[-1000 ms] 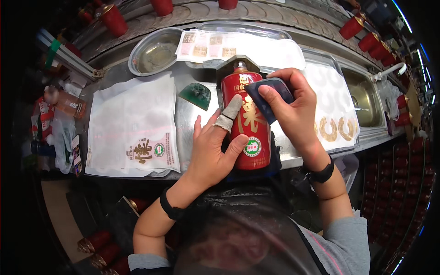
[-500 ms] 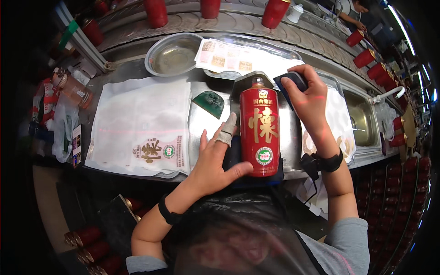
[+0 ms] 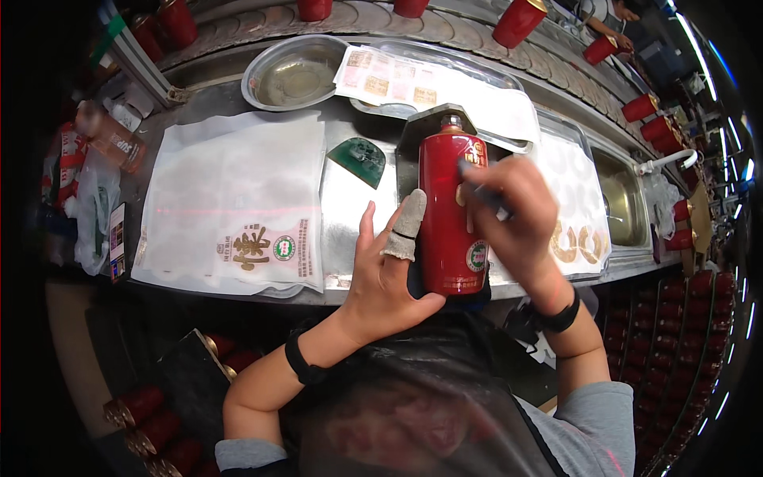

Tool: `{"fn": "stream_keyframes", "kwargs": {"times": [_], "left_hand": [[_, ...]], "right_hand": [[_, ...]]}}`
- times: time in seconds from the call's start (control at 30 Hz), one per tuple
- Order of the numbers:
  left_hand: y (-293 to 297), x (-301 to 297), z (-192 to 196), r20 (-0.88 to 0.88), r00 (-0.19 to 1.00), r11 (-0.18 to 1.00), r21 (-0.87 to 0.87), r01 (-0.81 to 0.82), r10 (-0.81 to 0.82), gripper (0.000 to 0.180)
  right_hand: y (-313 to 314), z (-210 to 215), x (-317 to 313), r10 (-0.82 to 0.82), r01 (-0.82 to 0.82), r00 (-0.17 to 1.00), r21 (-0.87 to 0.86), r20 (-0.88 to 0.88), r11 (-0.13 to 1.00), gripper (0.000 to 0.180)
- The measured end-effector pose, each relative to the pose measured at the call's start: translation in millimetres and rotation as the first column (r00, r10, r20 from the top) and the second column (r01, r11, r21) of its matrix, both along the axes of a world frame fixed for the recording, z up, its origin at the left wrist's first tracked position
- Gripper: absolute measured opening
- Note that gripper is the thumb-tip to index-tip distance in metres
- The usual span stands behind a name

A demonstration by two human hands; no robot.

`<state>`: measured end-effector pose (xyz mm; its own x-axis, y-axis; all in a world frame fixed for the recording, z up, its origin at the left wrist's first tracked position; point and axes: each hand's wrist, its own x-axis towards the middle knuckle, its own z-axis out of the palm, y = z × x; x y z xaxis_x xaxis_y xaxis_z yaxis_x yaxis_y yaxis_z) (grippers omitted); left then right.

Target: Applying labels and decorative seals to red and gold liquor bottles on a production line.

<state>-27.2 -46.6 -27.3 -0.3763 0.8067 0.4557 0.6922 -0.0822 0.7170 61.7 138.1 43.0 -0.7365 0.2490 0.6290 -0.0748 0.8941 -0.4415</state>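
**Red bottle steadied on the metal worktop while a tool presses on its label side**

The red ceramic-looking bottle [image 3: 447, 219] lies near the front edge of the metal worktop [image 3: 350, 199], about at the middle of its length, with the neck pointing to the back edge. The left hand [image 3: 387, 266] is open and supports it from the left: the thumb goes under the base end, and one finger, covered with a grey finger cot [image 3: 405, 226], rests along the side. The right hand [image 3: 509, 215] is closed around a small dark tool [image 3: 477, 184] and presses it on the upper body of the bottle.

I judge the bottle to be hard, smooth and rather heavy, so it can roll or slip on the metal, and it may break if it falls. The wide body is the safe place to hold, not the thin neck.

To the left lies a white sheet with labels [image 3: 238, 207], and a green scraper [image 3: 362, 159] is just beside the bottle's shoulder.
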Motion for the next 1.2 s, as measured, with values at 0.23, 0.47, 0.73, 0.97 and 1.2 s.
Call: {"fn": "stream_keyframes", "kwargs": {"times": [0.23,0.47,0.73,0.97,1.2], "left_hand": [[-4,2,-5,0.019,1.000,0.999,-0.043,-0.004,0.004,0.106],[2,3,1,-0.030,0.999,0.998,0.063,-0.018,0.020,0.105],[7,8,11,-0.107,0.994,0.993,0.114,-0.017,0.029,0.101],[8,18,8,-0.007,1.000,0.995,0.100,-0.021,0.022,0.105],[9,21,11,-0.037,0.999,0.993,0.117,-0.020,0.025,0.106]], "right_hand": [[-4,4,6,-0.113,0.100,0.994,-0.448,-0.001,0.889,0.016],[-39,-17,51,0.008,-0.014,0.996,-0.065,-0.084,0.998,0.041],[-49,-21,91,-0.180,0.153,0.981,-0.287,-0.072,0.946,0.029],[-66,-18,96,0.164,-0.172,0.985,-0.224,-0.053,0.959,0.037],[-67,-17,97,0.255,-0.256,0.967,-0.144,-0.023,0.956,0.042]]}}
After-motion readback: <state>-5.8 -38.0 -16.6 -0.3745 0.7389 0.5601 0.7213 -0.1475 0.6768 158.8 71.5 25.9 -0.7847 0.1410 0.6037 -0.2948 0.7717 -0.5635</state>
